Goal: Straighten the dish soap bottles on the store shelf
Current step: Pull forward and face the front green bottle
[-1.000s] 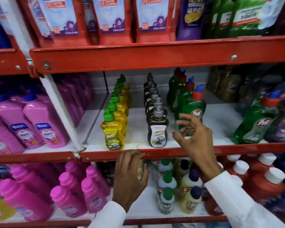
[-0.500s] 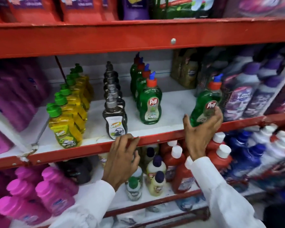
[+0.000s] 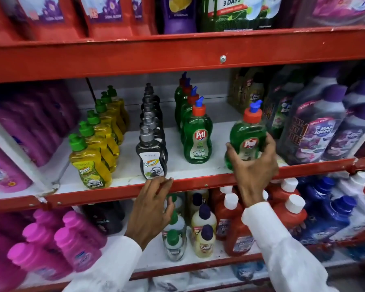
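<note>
Green translucent plastic dish soap bottle [image 3: 248,133] with red cap sits tilted in the right hand [image 3: 253,163], grip closed round its lower belly at the label. Judged full, fairly heavy, stiff, smooth and slippery; hold low at the waist. Left of the grip: upright green row [image 3: 197,135]. Below it: red metal shelf edge [image 3: 198,182], touched by the left hand [image 3: 151,207], fingers loosely spread, empty. White shelf surface looks dusty.

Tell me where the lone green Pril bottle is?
Right side of the middle shelf, gripped by the right hand, between the green row and purple bottles.
</note>
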### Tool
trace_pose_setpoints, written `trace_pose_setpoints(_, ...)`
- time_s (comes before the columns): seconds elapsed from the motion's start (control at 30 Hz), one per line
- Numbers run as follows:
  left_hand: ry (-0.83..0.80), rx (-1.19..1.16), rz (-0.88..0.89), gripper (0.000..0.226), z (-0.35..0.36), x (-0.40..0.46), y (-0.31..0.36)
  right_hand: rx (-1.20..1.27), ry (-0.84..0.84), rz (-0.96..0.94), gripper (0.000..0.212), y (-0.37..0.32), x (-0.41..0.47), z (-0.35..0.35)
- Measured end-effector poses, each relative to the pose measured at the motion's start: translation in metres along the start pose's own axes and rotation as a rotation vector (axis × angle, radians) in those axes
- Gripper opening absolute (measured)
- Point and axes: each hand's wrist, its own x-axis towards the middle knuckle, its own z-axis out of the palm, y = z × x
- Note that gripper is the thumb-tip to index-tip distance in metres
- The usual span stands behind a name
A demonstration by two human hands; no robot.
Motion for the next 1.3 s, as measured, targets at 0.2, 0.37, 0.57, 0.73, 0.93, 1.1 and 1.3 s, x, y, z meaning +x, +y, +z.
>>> trace_pose_setpoints(0.2,0.013,-0.018,-0.037,0.048,-0.002,-0.001,0.005,0.015,-0.199,-0.062,0.088,-0.036,-0.036,0.037)
trace_pose_setpoints(0.37,0.001,-0.010,-0.056,0.049,-0.003,-0.001,0.009,-0.020,-0.272,-0.033,0.089,-0.039,-0.049,0.052)
trace_pose_setpoints(0.57,0.022,-0.056,-0.121,0.045,-0.005,0.004,0.020,0.039,-0.320,-0.014,0.091,-0.031,-0.053,0.047)
trace_pose_setpoints(0.73,0.062,-0.193,-0.209,0.043,-0.006,0.021,0.032,0.144,-0.487,0.008,0.082,-0.014,-0.044,0.028)
trace_pose_setpoints(0.93,0.023,-0.351,-0.300,0.050,-0.007,0.052,0.047,0.098,-0.847,-0.118,0.044,0.024,-0.008,0.010)
trace_pose_setpoints(1.1,0.072,-0.609,-0.408,0.041,-0.001,0.063,0.044,0.040,-0.904,-0.207,0.045,0.027,0.001,0.013)
trace_pose_setpoints(1.3,0.079,-0.699,-0.442,0.040,0.008,0.069,0.043,0.031,-0.877,-0.201,0.049,0.035,0.001,0.012)
